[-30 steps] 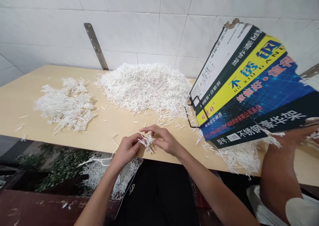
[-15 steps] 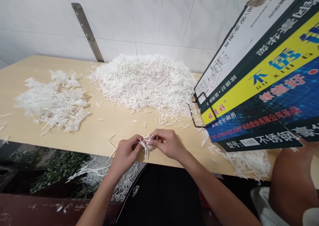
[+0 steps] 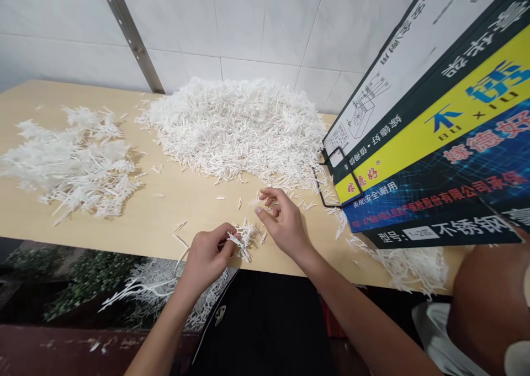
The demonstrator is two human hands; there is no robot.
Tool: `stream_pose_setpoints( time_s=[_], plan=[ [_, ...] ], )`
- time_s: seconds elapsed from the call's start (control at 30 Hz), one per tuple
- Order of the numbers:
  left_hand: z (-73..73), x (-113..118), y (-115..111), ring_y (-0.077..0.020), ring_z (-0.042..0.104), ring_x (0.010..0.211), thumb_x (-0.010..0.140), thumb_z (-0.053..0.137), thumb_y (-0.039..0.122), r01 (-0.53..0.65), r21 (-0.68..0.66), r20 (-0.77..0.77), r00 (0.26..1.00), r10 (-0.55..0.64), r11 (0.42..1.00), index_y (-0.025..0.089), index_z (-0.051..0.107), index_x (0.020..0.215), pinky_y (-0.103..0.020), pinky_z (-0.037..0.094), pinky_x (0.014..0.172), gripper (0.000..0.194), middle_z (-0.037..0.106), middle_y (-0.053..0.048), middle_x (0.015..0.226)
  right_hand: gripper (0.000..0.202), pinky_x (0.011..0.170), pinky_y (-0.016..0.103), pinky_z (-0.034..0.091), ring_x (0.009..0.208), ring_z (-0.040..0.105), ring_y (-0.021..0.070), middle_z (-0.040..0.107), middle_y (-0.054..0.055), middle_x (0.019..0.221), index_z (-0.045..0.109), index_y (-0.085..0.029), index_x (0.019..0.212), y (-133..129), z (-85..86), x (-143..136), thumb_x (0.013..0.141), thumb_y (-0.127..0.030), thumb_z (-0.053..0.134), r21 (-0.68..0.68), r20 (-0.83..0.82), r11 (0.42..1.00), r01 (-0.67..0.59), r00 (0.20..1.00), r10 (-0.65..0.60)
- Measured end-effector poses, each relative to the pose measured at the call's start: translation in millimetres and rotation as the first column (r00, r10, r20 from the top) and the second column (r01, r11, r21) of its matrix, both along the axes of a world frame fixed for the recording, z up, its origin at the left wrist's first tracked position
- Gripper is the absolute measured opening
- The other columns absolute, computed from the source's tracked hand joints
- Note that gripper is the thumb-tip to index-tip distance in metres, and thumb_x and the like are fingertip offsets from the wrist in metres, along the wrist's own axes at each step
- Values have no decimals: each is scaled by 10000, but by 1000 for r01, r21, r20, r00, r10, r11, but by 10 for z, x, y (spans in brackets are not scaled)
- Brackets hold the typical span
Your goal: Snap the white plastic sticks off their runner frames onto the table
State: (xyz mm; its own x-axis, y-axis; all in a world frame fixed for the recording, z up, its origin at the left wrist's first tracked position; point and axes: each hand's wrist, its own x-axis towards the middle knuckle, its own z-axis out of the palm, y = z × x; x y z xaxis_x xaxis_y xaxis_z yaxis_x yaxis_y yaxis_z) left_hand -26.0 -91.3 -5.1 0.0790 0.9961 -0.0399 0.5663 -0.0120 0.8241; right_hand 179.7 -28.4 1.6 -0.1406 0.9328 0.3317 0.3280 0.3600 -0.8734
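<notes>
My left hand point(image 3: 211, 254) is closed, thumb against fingers, on a small cluster of white branching plastic pieces point(image 3: 245, 239) just above the front of the table. A long white branched plastic strand point(image 3: 143, 287) trails beside my left wrist. My right hand point(image 3: 285, 221) is up and to the right of the cluster, apart from it, with its thumb and fingers spread. At its fingertips there is a pale, blurred white bit; whether it still touches them is hard to see. Beyond both hands lies a big heap of short white plastic pieces point(image 3: 236, 133).
A smaller white pile point(image 3: 78, 163) lies on the left of the wooden table point(image 3: 174, 199). A large printed cardboard box point(image 3: 430, 144) leans at right, a black wire frame point(image 3: 337, 177) at its corner. Another person's arm point(image 3: 484, 293) shows at lower right, near more white strands point(image 3: 418, 265).
My right hand has come away from the cluster, moving up and right, and its fingers have opened. My left hand still holds the cluster. The view has shifted slightly.
</notes>
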Motion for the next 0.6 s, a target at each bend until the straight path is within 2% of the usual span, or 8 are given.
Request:
stream_pose_setpoints(
  time_s=[0.07, 0.13, 0.2, 0.27, 0.43, 0.47, 0.53, 0.6],
  plan=[
    [24, -9, 11, -121, 558, 535, 905, 497, 237, 11, -20, 51, 999, -10, 1000, 221, 667, 868, -227, 379, 572, 175, 652, 54, 608, 371, 800, 333, 524, 1025, 646, 221, 708, 68, 1205, 637, -257, 1300, -28, 41, 1, 936, -186, 633, 42, 70, 981, -192, 980, 189],
    [39, -16, 20, -126, 579, 557, 918, 515, 260, 4, -28, 86, 996, -2, 1000, 218, 667, 866, -229, 385, 576, 167, 675, 46, 632, 293, 873, 362, 518, 1045, 648, 227, 727, 57, 1151, 688, -258, 1231, -32, 50, 18, 960, -173, 617, 57, 125, 925, -377, 921, 368],
    [43, -15, 25, -127, 590, 574, 934, 529, 299, -9, -32, 102, 995, 12, 999, 215, 663, 857, -229, 383, 575, 176, 692, 41, 653, 144, 879, 376, 513, 1002, 654, 232, 742, 51, 1026, 733, -241, 1096, -17, 34, 35, 969, -224, 668, 70, 165, 890, -451, 885, 436],
    [43, -9, 25, -122, 592, 581, 943, 529, 322, -21, -29, 96, 995, 24, 999, 215, 656, 850, -225, 379, 575, 190, 698, 45, 657, 79, 848, 374, 511, 960, 651, 232, 741, 48, 952, 744, -235, 1017, 6, 6, 37, 970, -290, 712, 82, 185, 887, -455, 881, 435],
    [44, -4, 3, -109, 579, 581, 944, 520, 315, -18, -10, 64, 998, 19, 1000, 221, 661, 853, -218, 377, 589, 192, 687, 59, 646, 135, 817, 358, 494, 904, 642, 219, 736, 35, 891, 736, -232, 948, 30, -38, 9, 989, -358, 710, 94, 211, 850, -518, 845, 492],
    [43, -3, 1, -108, 578, 582, 940, 521, 304, -21, -11, 62, 998, 22, 1000, 220, 664, 850, -218, 377, 593, 189, 686, 60, 648, 150, 784, 349, 489, 870, 641, 213, 726, 34, 859, 734, -229, 919, 22, -36, 5, 1000, -349, 692, 98, 204, 857, -505, 853, 480],
    [42, 12, 13, -105, 564, 577, 936, 524, 297, -22, -24, 62, 998, 23, 999, 214, 663, 801, -222, 371, 597, 211, 671, 58, 638, 209, 701, 334, 465, 769, 625, 197, 682, 30, 769, 723, -222, 839, -6, -22, 1, 1015, -311, 653, 118, 168, 902, -414, 904, 393],
    [41, 56, 52, -103, 527, 559, 934, 530, 310, -15, -38, 64, 998, 17, 999, 202, 640, 712, -229, 354, 589, 270, 624, 53, 596, 257, 643, 333, 433, 684, 589, 188, 627, 25, 693, 702, -215, 765, -45, -5, 2, 1006, -269, 631, 154, 114, 951, -267, 961, 252]
  ],
)
